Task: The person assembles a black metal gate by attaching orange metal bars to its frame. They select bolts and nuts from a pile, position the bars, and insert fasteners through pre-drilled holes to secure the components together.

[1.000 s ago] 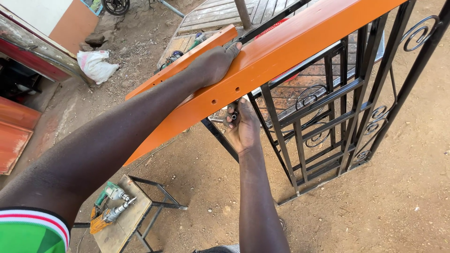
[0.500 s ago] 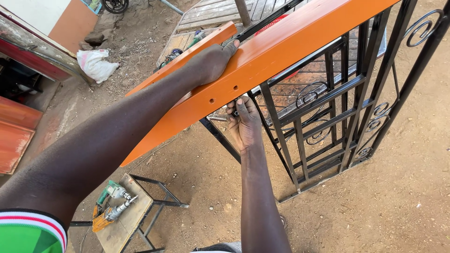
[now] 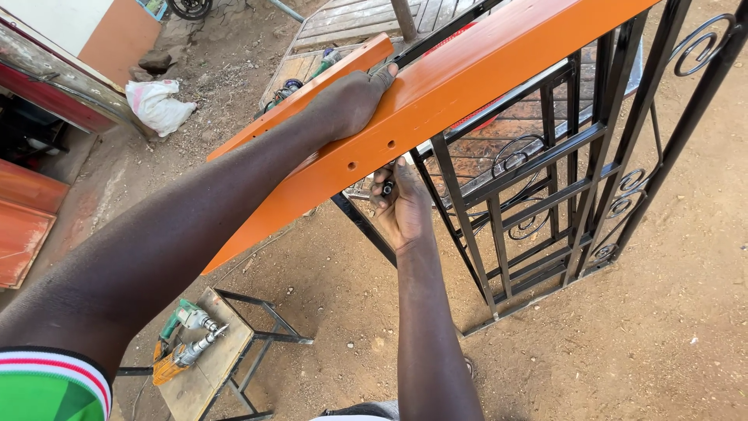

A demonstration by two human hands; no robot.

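Observation:
A long orange metal channel [image 3: 467,86] runs diagonally from lower left to upper right, resting on top of a black wrought-iron gate [image 3: 561,195]. My left hand [image 3: 351,101] is clamped over the channel's upper edge, fingers curled on it. Under the channel, my right hand [image 3: 401,206] pinches a small dark bolt [image 3: 387,188] just below the channel's row of holes. A second orange piece [image 3: 327,78] lies behind the left hand.
A small stool [image 3: 210,366] at lower left carries a green power drill [image 3: 187,316] and another tool. A white sack [image 3: 160,105] lies on the dirt at upper left. Wooden planks [image 3: 351,23] lie at the top. Orange-red sheets [image 3: 23,226] are at the left edge.
My right hand has shifted slightly under the channel, turning the small bolt between its fingers. The left hand keeps the same hold on the channel.

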